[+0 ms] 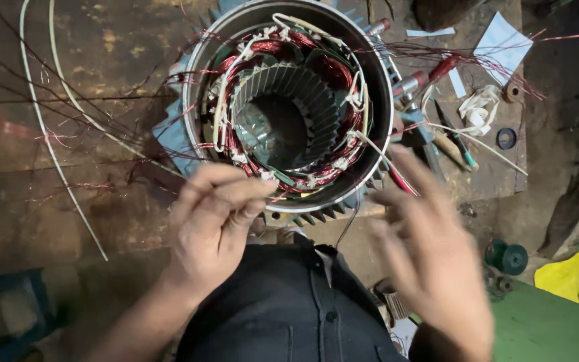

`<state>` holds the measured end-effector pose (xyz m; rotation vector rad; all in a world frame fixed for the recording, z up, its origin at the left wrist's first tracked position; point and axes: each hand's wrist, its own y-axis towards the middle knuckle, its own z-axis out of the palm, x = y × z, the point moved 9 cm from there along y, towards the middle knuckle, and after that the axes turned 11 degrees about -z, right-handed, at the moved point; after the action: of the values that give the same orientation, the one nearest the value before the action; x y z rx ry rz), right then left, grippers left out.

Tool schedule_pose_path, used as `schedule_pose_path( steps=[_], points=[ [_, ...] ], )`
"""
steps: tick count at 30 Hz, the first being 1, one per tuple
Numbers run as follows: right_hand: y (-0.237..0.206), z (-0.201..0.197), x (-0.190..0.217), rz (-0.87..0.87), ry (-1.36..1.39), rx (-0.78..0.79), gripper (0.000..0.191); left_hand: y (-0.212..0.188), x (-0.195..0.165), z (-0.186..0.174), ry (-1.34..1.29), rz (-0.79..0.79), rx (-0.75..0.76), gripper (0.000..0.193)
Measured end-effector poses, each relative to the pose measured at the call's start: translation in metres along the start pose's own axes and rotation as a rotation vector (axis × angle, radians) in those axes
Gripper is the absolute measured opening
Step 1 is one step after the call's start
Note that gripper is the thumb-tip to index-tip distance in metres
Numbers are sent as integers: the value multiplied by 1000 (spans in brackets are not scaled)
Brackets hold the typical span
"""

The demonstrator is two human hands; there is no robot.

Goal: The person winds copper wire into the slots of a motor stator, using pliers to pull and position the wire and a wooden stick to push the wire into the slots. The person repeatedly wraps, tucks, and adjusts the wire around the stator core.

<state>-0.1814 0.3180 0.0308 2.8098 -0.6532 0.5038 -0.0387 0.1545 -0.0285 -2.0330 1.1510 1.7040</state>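
A large motor stator (196,80) stands on end on a worn wooden bench, seen from above. Red-brown copper windings (273,47) with white lacing ring its slotted steel core (316,100). My left hand (216,221) is at the near rim with its fingertips drawn together against the windings; anything pinched there is too thin to see. My right hand (427,255) is blurred, fingers spread, beside the near right rim. A red and white lead (397,175) runs from the windings past its fingertips.
Loose thin copper wires and a long white sleeve (48,147) trail over the bench at left. At right lie small hand tools (460,151), white tape (480,107), paper scraps (504,40), a black ring (506,138), a green spool (507,258) and a yellow object (574,275).
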Motion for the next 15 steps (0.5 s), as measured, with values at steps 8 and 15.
schedule_pose_path(
  steps=[8, 15],
  points=[
    [-46, 17, -107, 454, 9, 160, 30, 34, -22, 8, -85, -6, 116, 24],
    [-58, 69, -88, 477, 1124, -196, 31, 51, -30, 63, -121, 114, 337, 21]
  ],
)
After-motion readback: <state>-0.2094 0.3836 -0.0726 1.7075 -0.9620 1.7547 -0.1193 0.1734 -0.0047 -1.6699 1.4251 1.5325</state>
